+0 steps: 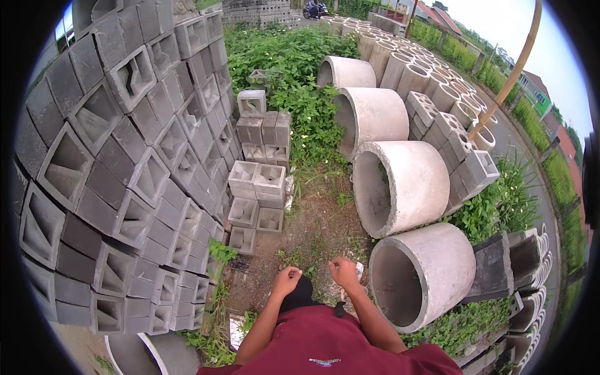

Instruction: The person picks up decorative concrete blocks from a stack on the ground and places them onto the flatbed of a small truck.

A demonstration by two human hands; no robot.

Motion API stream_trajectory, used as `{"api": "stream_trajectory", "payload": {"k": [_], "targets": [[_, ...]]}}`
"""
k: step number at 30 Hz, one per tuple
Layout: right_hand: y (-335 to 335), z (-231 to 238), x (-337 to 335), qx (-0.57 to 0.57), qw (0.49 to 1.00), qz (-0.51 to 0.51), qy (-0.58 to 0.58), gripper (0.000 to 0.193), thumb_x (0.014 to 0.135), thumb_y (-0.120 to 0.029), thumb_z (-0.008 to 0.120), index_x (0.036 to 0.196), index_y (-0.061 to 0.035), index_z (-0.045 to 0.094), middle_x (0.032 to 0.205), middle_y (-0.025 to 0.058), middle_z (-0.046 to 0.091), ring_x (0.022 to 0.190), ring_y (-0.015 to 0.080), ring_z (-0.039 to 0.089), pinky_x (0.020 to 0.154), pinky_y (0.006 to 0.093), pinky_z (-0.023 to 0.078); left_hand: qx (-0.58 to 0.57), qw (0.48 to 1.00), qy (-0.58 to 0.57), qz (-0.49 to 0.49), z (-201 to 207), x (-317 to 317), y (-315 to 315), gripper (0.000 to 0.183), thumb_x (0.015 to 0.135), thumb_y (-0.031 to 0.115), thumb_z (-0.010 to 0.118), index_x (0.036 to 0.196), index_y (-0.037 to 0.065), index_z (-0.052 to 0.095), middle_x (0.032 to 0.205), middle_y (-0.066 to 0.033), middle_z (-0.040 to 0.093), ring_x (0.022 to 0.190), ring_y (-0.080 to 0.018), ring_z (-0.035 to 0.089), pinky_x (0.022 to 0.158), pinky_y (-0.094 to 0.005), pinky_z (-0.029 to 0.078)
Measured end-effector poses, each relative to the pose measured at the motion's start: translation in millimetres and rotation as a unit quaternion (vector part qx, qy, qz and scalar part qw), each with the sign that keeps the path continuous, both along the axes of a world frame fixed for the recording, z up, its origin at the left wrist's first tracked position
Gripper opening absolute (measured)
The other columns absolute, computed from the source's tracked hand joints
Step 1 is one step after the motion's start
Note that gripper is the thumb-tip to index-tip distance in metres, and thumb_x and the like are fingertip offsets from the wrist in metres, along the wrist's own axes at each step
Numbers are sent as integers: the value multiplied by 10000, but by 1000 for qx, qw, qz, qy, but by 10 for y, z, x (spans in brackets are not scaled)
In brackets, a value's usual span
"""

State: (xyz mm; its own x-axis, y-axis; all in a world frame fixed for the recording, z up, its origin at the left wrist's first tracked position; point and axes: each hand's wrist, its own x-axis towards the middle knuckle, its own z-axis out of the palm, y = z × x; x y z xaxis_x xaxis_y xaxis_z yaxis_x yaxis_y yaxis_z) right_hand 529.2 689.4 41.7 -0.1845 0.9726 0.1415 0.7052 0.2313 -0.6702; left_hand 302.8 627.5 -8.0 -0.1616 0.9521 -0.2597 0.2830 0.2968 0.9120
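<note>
Both my hands are in front of my body, above the dirt path, with the fingers curled in. My left hand (287, 280) is closed, and nothing shows in it. My right hand (345, 273), also closed with nothing visible in it, is a little farther right. Neither touches anything. Nearest to the right hand lies a big concrete pipe ring (447, 269) on its side. Ahead of the left hand stands a low stack of grey hollow concrete blocks (270, 179), with a single block (252, 103) on top of the pile behind it.
A tall wall of stacked hollow blocks (140, 112) rises at the left. More concrete pipe rings (409, 181) line the right side, with several upright pipes (412, 78) beyond. Green weeds (281, 56) grow ahead. A bamboo pole (509, 78) leans at the right, near a road (522, 165).
</note>
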Motion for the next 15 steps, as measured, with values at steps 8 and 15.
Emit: {"api": "stream_trajectory", "payload": {"k": [8, 15], "targets": [[1953, -338, 45, -74, 996, 39, -42, 238, 817, -227, 674, 937, -24, 649, 904, 181, 676, 880, 370, 651, 772, 455, 516, -11, 999, 6, 31, -278, -82, 1944, 298, 883, 313, 686, 980, 32, 689, 882, -119, 709, 822, -226, 684, 763, -343, 524], [4163, -112, -424, -58, 992, 109, -28, 283, 821, -201, 682, 1033, -22, 625, 903, 170, 677, 882, 360, 654, 774, 446, 520, -42, 995, -1, 86, 15, -632, 3874, 317, 897, 306, 679, 1025, 15, 685, 917, -95, 711, 859, -187, 661, 786, -323, 507]]}}
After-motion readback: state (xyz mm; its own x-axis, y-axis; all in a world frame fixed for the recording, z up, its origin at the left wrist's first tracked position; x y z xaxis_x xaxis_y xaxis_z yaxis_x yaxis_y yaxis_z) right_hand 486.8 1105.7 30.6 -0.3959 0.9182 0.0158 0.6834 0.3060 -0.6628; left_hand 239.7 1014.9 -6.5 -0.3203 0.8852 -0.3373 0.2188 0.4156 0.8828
